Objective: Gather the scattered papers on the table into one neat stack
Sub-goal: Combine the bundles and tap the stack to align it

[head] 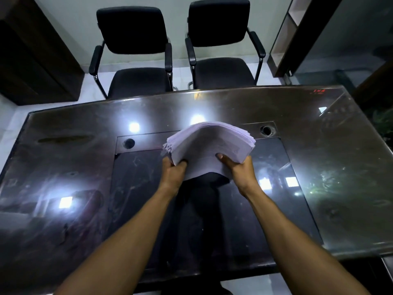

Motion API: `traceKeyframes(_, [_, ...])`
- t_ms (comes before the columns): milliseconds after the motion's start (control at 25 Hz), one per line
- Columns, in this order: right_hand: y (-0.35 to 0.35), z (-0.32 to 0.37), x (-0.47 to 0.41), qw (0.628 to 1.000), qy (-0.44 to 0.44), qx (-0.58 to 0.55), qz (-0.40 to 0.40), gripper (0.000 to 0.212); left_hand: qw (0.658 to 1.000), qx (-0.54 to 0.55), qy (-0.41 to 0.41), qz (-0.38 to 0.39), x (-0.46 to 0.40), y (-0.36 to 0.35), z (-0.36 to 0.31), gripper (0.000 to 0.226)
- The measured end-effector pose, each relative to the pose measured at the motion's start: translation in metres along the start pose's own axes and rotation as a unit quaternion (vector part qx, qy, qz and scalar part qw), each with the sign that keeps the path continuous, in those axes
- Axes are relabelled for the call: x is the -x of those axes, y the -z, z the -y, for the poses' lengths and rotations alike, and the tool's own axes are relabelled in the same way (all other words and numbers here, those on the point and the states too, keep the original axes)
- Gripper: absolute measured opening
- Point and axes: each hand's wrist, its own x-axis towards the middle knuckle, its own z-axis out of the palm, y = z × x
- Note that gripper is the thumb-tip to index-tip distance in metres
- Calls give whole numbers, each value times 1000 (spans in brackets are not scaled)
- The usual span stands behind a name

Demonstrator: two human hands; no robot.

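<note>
Head view: one glossy dark table (63, 167) with rounded corners beneath both hands, small red marking at far right corner too blurred to read. Beyond the hands, two black padded chairs (136, 52). Between the hands, one pale stack of papers (210, 143), arched, edges fanned. Left hand (173, 169) and right hand (239, 168) each gripping its near corners, thumbs on top.

Bare glossy counter (63, 167) lies open to either side of the raised paper stack (209, 143), while two black chairs (136, 60) crowd its far edge.
</note>
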Motion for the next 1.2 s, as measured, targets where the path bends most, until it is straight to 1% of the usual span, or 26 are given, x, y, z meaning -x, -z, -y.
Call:
traceKeyframes(80, [-4, -1, 2, 1000, 13, -1, -18, 15, 999, -9, -3, -31, 0, -3, -3, 42])
traceKeyframes(160, [-2, -5, 3, 1000, 13, 3, -25, 13, 999, -31, -16, -9, -3, 0, 0, 38])
traceKeyframes(240, [7, -14, 5, 1000, 1, 10, -27, 19, 999, -34, -18, 12, 0, 4, 0, 47])
traceKeyframes(320, [9, -23, 6, 999, -14, 20, -31, 21, 1000, -24, -8, -2, 1, 5, 1, 51])
traceKeyframes(440, [-8, -29, 6, 997, -24, 36, -62, 25, 1000, -29, 5, -8, 0, -7, 11, 23])
traceKeyframes(520, [-19, -27, 11, 995, -8, 25, -95, 27, 999, -24, 8, -21, 5, -19, 11, 17])
traceKeyframes(560, [-22, -26, 12, 994, 4, 18, -112, 29, 999, -18, 5, -36, 9, -24, 6, 18])
traceKeyframes(640, [-21, -25, 14, 991, 49, 1, -127, 32, 997, 11, 19, -75, 15, -29, -2, 31])
traceKeyframes(680, [-22, -27, 13, 991, 64, 7, -121, 32, 995, 20, 27, -89, 15, -32, -2, 35])
traceKeyframes(720, [-23, -29, 13, 992, 63, 19, -108, 30, 995, 31, 41, -87, 15, -34, 2, 34])
traceKeyframes(800, [-25, -40, 19, 995, 32, 45, -83, 23, 995, 40, 60, -63, 17, -38, 18, 32])
traceKeyframes(880, [-20, -43, 25, 996, 10, 53, -71, 23, 995, 30, 80, -44, 22, -35, 22, 36])
traceKeyframes(960, [-10, -39, 21, 997, 13, 37, -65, 30, 998, 16, 46, -40, 22, -27, 17, 37])
traceKeyframes(1000, [-5, -36, 18, 997, 26, 24, -63, 34, 999, 22, 23, -26, 20, -24, 12, 39])
traceKeyframes(1040, [-1, -32, 14, 997, 35, 12, -64, 33, 999, 27, 11, -14, 18, -22, 7, 43])
traceKeyframes(1080, [0, -28, 14, 997, 38, 10, -62, 26, 999, 29, 7, -15, 17, -21, 4, 45])
traceKeyframes(1120, [0, -27, 14, 997, 32, 16, -62, 18, 999, 19, 15, -30, 16, -21, 6, 41])
traceKeyframes(1200, [-2, -29, 21, 997, 14, 35, -67, 10, 997, -7, 41, -58, 17, -26, 9, 38])
